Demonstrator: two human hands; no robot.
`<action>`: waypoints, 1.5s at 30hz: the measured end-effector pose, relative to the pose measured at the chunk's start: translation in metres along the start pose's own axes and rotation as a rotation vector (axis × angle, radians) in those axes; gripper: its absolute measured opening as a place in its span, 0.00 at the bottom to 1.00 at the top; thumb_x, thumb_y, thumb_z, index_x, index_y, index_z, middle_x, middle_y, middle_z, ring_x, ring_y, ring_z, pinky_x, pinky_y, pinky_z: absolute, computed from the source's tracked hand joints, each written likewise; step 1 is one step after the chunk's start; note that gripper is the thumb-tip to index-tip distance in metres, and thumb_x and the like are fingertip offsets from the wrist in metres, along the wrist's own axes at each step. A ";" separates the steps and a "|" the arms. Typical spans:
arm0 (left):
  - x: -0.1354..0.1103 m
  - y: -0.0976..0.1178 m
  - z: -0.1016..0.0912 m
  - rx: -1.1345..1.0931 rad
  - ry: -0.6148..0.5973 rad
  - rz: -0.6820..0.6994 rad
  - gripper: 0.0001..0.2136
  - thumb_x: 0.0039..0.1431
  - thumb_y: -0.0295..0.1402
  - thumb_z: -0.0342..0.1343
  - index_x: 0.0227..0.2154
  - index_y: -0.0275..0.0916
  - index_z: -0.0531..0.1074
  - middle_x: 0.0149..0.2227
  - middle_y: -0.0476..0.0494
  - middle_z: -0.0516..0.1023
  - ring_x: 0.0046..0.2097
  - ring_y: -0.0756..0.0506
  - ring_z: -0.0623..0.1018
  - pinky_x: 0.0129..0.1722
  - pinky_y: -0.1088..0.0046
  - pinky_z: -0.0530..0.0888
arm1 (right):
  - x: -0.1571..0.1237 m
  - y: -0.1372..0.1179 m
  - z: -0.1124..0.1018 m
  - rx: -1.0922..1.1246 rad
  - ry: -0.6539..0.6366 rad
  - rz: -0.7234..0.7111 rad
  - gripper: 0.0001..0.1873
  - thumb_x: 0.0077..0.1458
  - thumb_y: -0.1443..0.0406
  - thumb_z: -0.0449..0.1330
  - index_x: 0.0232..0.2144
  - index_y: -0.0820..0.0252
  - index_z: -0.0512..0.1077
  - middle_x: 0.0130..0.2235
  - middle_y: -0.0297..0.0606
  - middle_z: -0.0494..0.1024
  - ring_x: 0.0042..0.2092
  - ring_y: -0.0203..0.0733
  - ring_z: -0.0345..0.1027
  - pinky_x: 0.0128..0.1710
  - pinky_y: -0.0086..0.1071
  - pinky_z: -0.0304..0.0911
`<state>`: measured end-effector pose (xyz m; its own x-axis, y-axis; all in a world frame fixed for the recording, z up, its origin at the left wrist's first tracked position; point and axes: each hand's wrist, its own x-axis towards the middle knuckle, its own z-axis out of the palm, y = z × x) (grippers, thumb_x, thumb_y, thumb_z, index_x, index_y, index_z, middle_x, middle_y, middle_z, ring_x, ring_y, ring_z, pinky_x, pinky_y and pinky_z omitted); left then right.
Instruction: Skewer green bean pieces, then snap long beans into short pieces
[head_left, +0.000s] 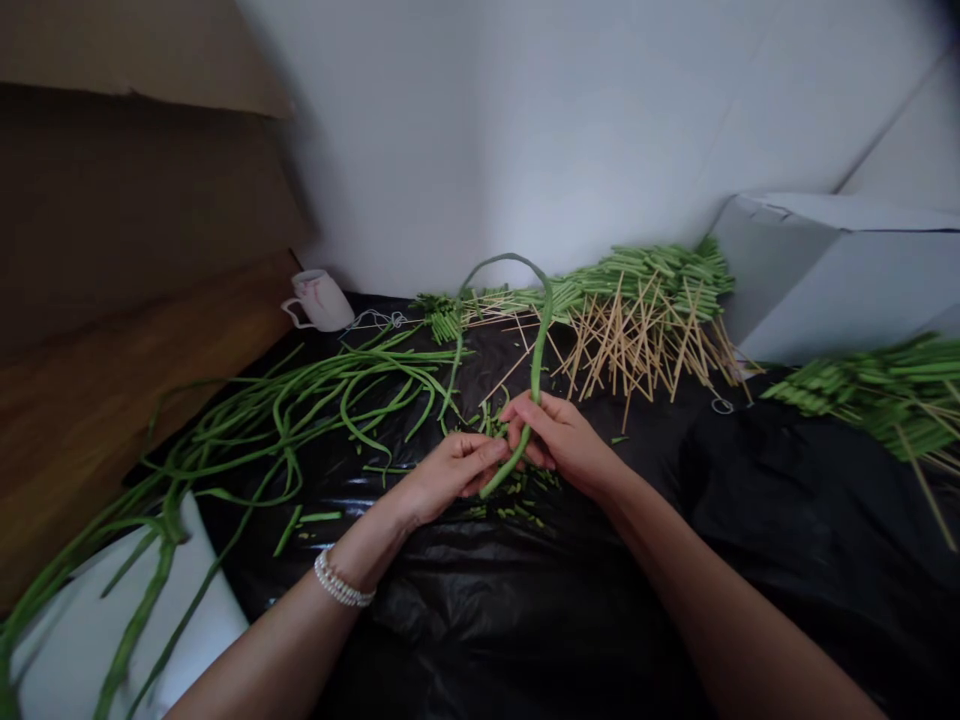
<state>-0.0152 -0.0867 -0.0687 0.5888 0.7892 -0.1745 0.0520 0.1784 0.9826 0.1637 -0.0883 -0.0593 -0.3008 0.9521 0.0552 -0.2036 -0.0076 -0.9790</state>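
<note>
One long green bean (538, 330) arches up in a loop above the black plastic sheet (525, 600). My right hand (564, 438) is closed around the bean's near end, fingers wrapped on it. My left hand (450, 474), with a bead bracelet at the wrist, pinches the same bean's lower tip just left of the right hand. Small cut green bits (517, 500) lie under both hands.
A heap of long beans (315, 400) sprawls to the left. Bean pieces on wooden skewers (637, 320) are piled at the back, more at right (892, 395). A white cup (319, 298) lies tipped by the wall. A white box (840, 270) stands at right.
</note>
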 end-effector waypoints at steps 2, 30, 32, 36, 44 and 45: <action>-0.001 0.002 0.000 0.019 -0.056 -0.017 0.21 0.59 0.49 0.56 0.31 0.32 0.77 0.17 0.56 0.56 0.19 0.56 0.51 0.18 0.76 0.46 | -0.001 0.000 0.003 -0.008 -0.016 0.003 0.15 0.60 0.53 0.56 0.34 0.60 0.71 0.25 0.29 0.71 0.17 0.25 0.57 0.13 0.22 0.46; 0.011 0.002 -0.009 -0.565 0.217 0.230 0.11 0.54 0.34 0.64 0.27 0.33 0.70 0.17 0.58 0.55 0.19 0.58 0.51 0.18 0.83 0.52 | 0.009 0.011 0.011 0.354 0.278 -0.007 0.15 0.41 0.58 0.71 0.26 0.60 0.72 0.25 0.30 0.74 0.22 0.28 0.58 0.19 0.23 0.51; 0.012 0.004 -0.010 -0.597 0.259 0.242 0.10 0.54 0.33 0.64 0.28 0.33 0.70 0.18 0.57 0.56 0.19 0.58 0.52 0.18 0.83 0.52 | 0.009 0.013 0.012 0.307 0.260 -0.024 0.15 0.43 0.57 0.70 0.26 0.59 0.72 0.23 0.30 0.73 0.22 0.28 0.58 0.20 0.24 0.52; 0.007 0.006 -0.009 -0.578 0.094 0.157 0.13 0.57 0.37 0.61 0.24 0.35 0.66 0.21 0.54 0.57 0.21 0.55 0.58 0.21 0.80 0.59 | 0.009 0.012 0.012 0.364 0.288 -0.007 0.19 0.41 0.54 0.71 0.25 0.59 0.70 0.23 0.29 0.71 0.21 0.28 0.58 0.19 0.24 0.51; -0.014 0.017 -0.017 -0.075 -0.406 -0.069 0.19 0.57 0.48 0.57 0.23 0.38 0.64 0.21 0.52 0.59 0.20 0.53 0.60 0.19 0.75 0.53 | 0.013 0.017 0.008 0.362 0.356 0.011 0.23 0.42 0.48 0.69 0.24 0.58 0.66 0.19 0.26 0.66 0.18 0.27 0.55 0.17 0.24 0.50; -0.016 0.019 -0.018 0.016 -0.469 -0.101 0.18 0.58 0.48 0.56 0.24 0.37 0.65 0.21 0.51 0.61 0.20 0.53 0.61 0.18 0.75 0.51 | 0.015 0.017 0.003 0.367 0.400 -0.011 0.24 0.42 0.47 0.68 0.23 0.57 0.64 0.18 0.25 0.65 0.18 0.28 0.55 0.16 0.24 0.49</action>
<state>-0.0386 -0.0853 -0.0486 0.8803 0.4176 -0.2253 0.1379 0.2292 0.9636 0.1526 -0.0751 -0.0749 0.0665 0.9943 -0.0838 -0.5385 -0.0350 -0.8419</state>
